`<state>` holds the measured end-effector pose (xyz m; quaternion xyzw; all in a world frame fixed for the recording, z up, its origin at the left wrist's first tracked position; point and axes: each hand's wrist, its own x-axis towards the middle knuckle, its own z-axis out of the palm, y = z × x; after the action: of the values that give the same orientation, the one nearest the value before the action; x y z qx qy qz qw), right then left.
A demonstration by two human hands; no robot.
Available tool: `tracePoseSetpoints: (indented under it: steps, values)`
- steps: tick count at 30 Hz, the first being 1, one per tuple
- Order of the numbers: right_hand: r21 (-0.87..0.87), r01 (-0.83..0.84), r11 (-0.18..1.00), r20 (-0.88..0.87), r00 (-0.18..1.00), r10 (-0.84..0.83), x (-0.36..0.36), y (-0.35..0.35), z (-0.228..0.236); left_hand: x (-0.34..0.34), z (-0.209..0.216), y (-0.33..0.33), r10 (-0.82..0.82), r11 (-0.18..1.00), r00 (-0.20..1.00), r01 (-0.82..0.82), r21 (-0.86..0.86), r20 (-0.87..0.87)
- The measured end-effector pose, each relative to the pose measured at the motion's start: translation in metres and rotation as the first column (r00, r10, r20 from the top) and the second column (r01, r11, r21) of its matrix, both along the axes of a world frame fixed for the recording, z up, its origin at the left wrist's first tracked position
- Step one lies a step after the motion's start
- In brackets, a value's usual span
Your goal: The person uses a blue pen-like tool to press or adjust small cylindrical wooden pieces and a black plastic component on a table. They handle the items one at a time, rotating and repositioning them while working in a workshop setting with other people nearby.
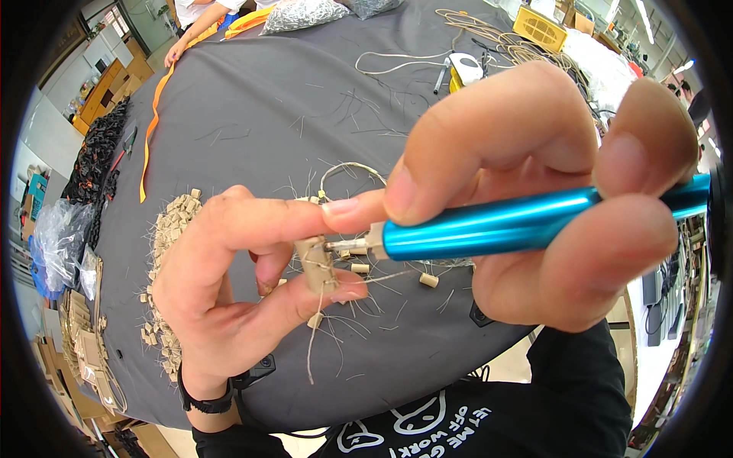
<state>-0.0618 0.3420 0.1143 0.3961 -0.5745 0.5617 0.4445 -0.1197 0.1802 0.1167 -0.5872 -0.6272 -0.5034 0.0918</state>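
Observation:
Between the thumb and index finger of my left hand [210,278], a small beige fabric roll [315,263] stands nearly upright. Thin pale thread crosses its side, and loose ends trail down from it and off to the right. My right hand [527,153] grips an awl-like tool [489,230] with a shiny blue handle and a slim metal tip. That tip meets the upper right side of the roll; whether it goes in, I cannot tell. The right index fingertip lies along the handle near its front collar, close to my left fingers.
A heap of beige rolls [164,320] lies left of my left hand, with single rolls [429,280] and thread scraps on the grey cloth [267,153]. Across the table another person's hand [175,52] holds an orange strap [155,114]. Coiled cord [496,38] lies far right.

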Motion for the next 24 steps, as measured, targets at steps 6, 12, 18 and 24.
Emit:
tracePoseSetpoints:
  steps: [6,12,18,24]
  values:
    - [0.044,0.024,0.999,0.029,0.999,-0.026,0.002,0.003,0.0,-0.001,0.0,0.0,-0.002,1.0,1.0,0.002,0.0,-0.002]
    - [0.036,0.042,0.998,0.019,0.999,-0.043,0.002,0.002,0.0,-0.001,0.0,0.0,-0.013,1.0,1.0,0.013,0.002,-0.004]
    - [0.093,0.072,0.993,0.026,0.997,-0.075,0.003,0.005,0.001,0.001,-0.001,-0.004,-0.014,1.0,1.0,0.014,0.0,-0.005]
    - [-0.026,0.04,0.999,0.174,0.984,-0.034,0.011,0.001,0.009,0.003,-0.004,-0.015,0.07,0.988,0.989,-0.051,-0.144,0.127]
